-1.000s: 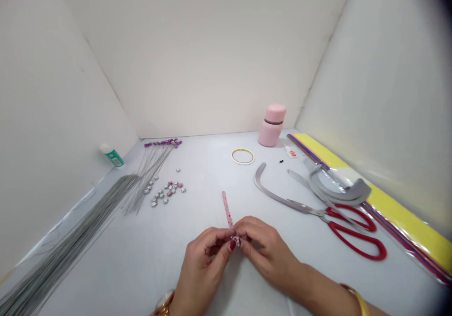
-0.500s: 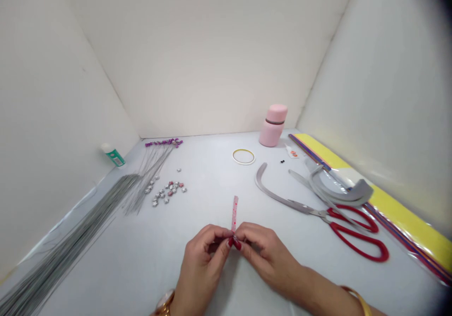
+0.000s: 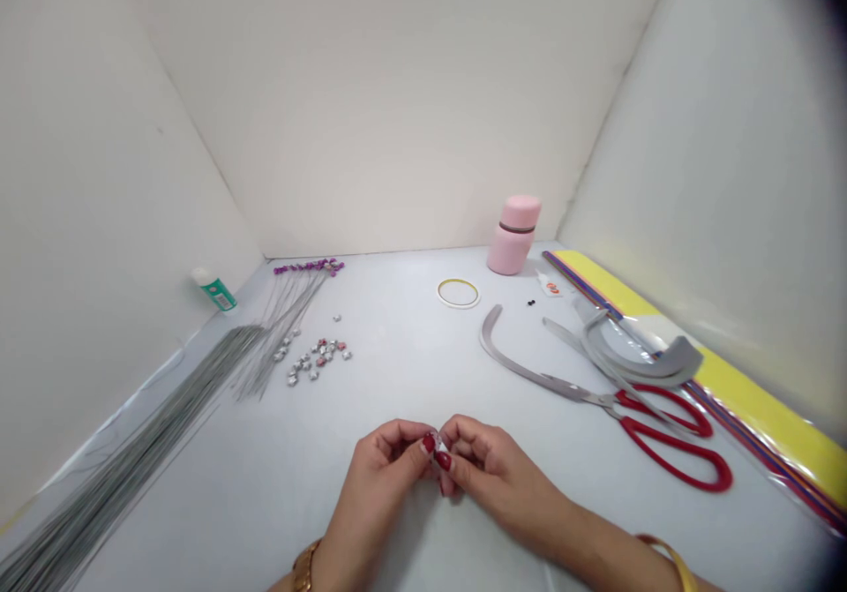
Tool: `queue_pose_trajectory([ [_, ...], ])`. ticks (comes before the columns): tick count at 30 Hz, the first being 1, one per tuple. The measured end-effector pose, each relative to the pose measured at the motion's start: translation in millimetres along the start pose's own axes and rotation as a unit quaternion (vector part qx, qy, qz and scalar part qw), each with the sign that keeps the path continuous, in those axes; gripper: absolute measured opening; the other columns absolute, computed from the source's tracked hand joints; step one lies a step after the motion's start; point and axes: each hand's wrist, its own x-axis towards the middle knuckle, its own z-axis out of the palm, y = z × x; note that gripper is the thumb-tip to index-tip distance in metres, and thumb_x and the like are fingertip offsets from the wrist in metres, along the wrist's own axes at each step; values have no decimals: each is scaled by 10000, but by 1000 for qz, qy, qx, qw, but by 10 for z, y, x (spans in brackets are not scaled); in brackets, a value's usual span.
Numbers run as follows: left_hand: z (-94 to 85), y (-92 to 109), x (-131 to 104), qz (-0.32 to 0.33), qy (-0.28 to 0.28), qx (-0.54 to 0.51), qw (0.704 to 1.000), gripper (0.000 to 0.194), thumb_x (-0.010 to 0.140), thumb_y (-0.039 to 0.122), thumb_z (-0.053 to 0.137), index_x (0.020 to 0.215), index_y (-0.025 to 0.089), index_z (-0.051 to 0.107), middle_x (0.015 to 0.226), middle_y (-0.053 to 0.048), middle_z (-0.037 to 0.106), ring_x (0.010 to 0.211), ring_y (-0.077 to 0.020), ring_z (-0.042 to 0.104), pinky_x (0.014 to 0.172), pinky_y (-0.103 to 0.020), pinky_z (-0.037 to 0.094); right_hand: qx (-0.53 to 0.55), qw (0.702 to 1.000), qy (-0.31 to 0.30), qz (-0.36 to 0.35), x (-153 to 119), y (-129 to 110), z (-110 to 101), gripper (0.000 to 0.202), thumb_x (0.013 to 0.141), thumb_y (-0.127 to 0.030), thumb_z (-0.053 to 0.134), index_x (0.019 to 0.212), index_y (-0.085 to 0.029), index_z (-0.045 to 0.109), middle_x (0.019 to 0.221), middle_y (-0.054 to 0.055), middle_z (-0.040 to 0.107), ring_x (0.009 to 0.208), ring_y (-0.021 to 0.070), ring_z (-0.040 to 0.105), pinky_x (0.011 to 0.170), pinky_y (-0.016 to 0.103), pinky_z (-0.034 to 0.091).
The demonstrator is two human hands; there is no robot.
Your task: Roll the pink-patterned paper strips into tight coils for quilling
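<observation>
My left hand (image 3: 390,464) and my right hand (image 3: 490,464) meet low in the middle of the view, fingertips together. Between them is a small pink-and-white paper strip (image 3: 437,443), mostly hidden behind the fingers. Both thumbs, with red nails, press on it from the near side. To the left on the table lie several small folded stars (image 3: 321,361), silver and reddish. The red-handled scissors (image 3: 609,401) rest to the right, their blades over a curved grey strip (image 3: 506,361).
A bundle of grey wires (image 3: 152,442) and purple-tipped stems (image 3: 308,267) lie left, near a glue stick (image 3: 215,292). Farther back are a tape ring (image 3: 458,305) and pink flask (image 3: 513,237). Coloured sheets (image 3: 747,407) run along the right side.
The strip that pointed away from my fingers no longer stands out and is mostly covered by them. My right hand's fingers have curled lower beneath the thumb.
</observation>
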Motion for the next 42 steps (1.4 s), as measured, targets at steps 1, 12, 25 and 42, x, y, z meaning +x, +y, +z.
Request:
queue_pose_trajectory([
  [1,6,-3,1,-15,3,-16,1000,116,718,233,614,723,118,631,632,-50,640,620,-158,576,630,-265,430,-3,1000,3,4,1,2,-3,188,826,-343,497,749,-172,486,566,-39,505,545,99,465,543,211,365],
  [12,-11,-10,10,-36,0,-19,999,133,736,240,599,695,116,620,613,-35,602,600,-136,534,614,-255,395,9,1000,13,13,12,-16,-23,216,819,-350,505,721,-158,519,513,-54,470,483,85,417,496,203,325],
  [25,-26,-20,11,-59,10,-65,996,124,713,250,630,684,131,607,557,12,559,540,-88,477,580,-201,359,-25,999,28,21,27,3,-35,216,815,-348,499,736,-153,552,510,-55,465,453,80,385,461,196,296],
  [42,-48,-30,23,-3,7,11,1000,211,760,304,579,634,136,554,539,24,515,523,-85,433,534,-192,336,-36,999,-3,-27,-8,-37,-18,226,843,-315,481,779,-159,630,672,-11,587,615,110,487,566,198,383],
])
